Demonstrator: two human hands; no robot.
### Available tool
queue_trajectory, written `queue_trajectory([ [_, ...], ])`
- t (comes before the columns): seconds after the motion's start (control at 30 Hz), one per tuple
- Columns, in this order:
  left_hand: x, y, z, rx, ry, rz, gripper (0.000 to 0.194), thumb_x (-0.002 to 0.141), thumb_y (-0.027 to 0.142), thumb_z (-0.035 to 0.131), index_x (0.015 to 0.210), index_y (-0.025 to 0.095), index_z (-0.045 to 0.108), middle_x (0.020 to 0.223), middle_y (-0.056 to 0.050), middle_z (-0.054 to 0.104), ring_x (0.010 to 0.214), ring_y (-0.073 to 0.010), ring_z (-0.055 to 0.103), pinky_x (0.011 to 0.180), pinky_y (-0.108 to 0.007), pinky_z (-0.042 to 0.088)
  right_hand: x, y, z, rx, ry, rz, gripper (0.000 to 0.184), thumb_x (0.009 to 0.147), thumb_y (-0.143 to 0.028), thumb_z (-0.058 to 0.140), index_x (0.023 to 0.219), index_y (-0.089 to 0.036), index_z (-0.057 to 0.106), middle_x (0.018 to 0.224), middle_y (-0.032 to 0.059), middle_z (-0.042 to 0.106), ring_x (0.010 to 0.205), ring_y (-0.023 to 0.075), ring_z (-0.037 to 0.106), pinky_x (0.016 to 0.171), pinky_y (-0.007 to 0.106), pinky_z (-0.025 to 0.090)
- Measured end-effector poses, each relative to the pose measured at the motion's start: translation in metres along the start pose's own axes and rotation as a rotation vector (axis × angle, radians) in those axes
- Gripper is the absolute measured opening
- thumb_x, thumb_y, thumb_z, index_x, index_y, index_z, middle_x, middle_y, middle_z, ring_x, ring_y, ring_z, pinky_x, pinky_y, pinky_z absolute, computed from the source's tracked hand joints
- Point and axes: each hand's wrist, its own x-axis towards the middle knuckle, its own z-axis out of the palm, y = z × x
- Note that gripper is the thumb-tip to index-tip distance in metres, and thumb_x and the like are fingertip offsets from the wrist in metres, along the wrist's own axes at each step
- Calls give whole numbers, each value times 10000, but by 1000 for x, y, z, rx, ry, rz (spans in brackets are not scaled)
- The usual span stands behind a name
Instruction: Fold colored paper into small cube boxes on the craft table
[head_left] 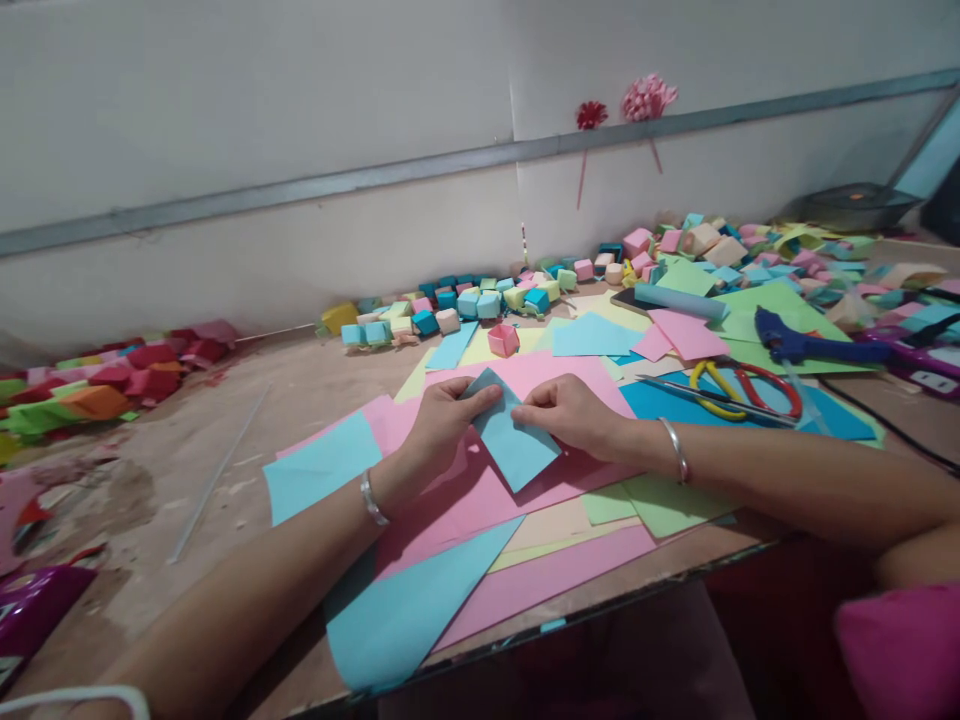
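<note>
Between my two hands is a light blue sheet of paper (517, 447), tilted so one corner points down toward me. My left hand (448, 412) pinches its upper left edge, thumb on top. On its upper right edge, the thumb and fingers of my right hand (571, 412) are closed. Beneath the sheet lie large pink papers (435, 510). Just beyond my hands stands a small pink open paper box (503, 340). Another light blue sheet (326, 460) lies left of my left hand.
Scissors (750, 392) with red and yellow handles and a blue glue gun (817, 345) lie to the right. Small coloured paper cubes (465, 302) line the wall. Red and green paper pieces (127, 380) are heaped at left, near a clear stick (221, 470).
</note>
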Motion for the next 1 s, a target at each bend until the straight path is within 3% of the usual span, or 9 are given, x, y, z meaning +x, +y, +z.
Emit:
queue_trajectory([
  [0.07, 6, -3, -4, -18, 38, -15, 323, 545, 343, 867, 628, 115, 654, 550, 15, 577, 466, -77, 473, 429, -207, 362, -1, -2, 0, -22, 16, 8, 421, 780, -306, 622, 467, -180, 370, 417, -81, 312, 400, 31, 259, 389, 208, 171],
  [0.23, 40, -2, -40, -100, 262, 38, 372, 533, 330, 850, 791, 128, 673, 688, -6, 649, 574, -105, 562, 530, -223, 459, -8, -4, 2, 98, -78, 202, 265, 805, -312, 584, 599, -146, 591, 550, 39, 647, 372, 83, 502, 325, 186, 301],
  [0.37, 56, 4, -63, -127, 393, 124, 374, 526, 312, 842, 803, 149, 650, 742, 17, 647, 650, -94, 571, 610, -210, 483, -7, 3, 1, 104, 10, 134, 246, 798, -309, 603, 624, -137, 621, 570, 41, 661, 348, 66, 485, 299, 170, 331],
  [0.43, 52, 3, -59, -111, 363, 123, 374, 526, 313, 847, 801, 138, 664, 720, 17, 636, 630, -92, 560, 594, -213, 476, -1, 8, -1, 88, 85, 85, 268, 810, -346, 602, 649, -134, 636, 595, 38, 658, 354, 65, 481, 297, 178, 337],
  [0.57, 31, -3, -33, -63, 243, 77, 335, 567, 329, 846, 768, 112, 686, 676, 1, 628, 572, -93, 536, 531, -218, 434, 8, 16, -5, 94, 152, -3, 297, 863, -420, 554, 754, -151, 617, 718, 49, 663, 510, 107, 587, 392, 206, 412],
  [0.67, 20, -4, -19, -50, 205, 68, 325, 574, 328, 849, 757, 110, 692, 666, -4, 634, 569, -99, 540, 532, -225, 427, 9, 16, -4, -49, 199, -112, 255, 879, -411, 538, 847, -163, 585, 805, 51, 647, 658, 133, 599, 546, 257, 468],
  [0.77, 16, -1, -16, -60, 185, 64, 330, 580, 330, 853, 768, 109, 694, 663, -2, 639, 565, -98, 542, 535, -226, 428, 7, 13, -3, -218, 231, -201, 216, 849, -361, 573, 931, -161, 589, 898, 59, 640, 732, 143, 562, 628, 283, 446],
  [0.9, 13, 1, -14, -112, 140, 50, 330, 587, 336, 859, 760, 124, 674, 656, 10, 635, 562, -94, 548, 545, -219, 446, 6, 13, -3, -158, 142, -187, 125, 832, -256, 537, 863, -169, 623, 790, 18, 639, 681, 130, 542, 616, 274, 410],
  [1.0, 12, 0, -13, -158, 97, 44, 370, 650, 419, 819, 859, 150, 677, 776, -19, 682, 648, -121, 611, 611, -237, 502, 7, 14, -4, -4, 148, -105, 111, 799, -253, 559, 777, -166, 625, 684, -8, 596, 617, 119, 511, 566, 264, 383],
])
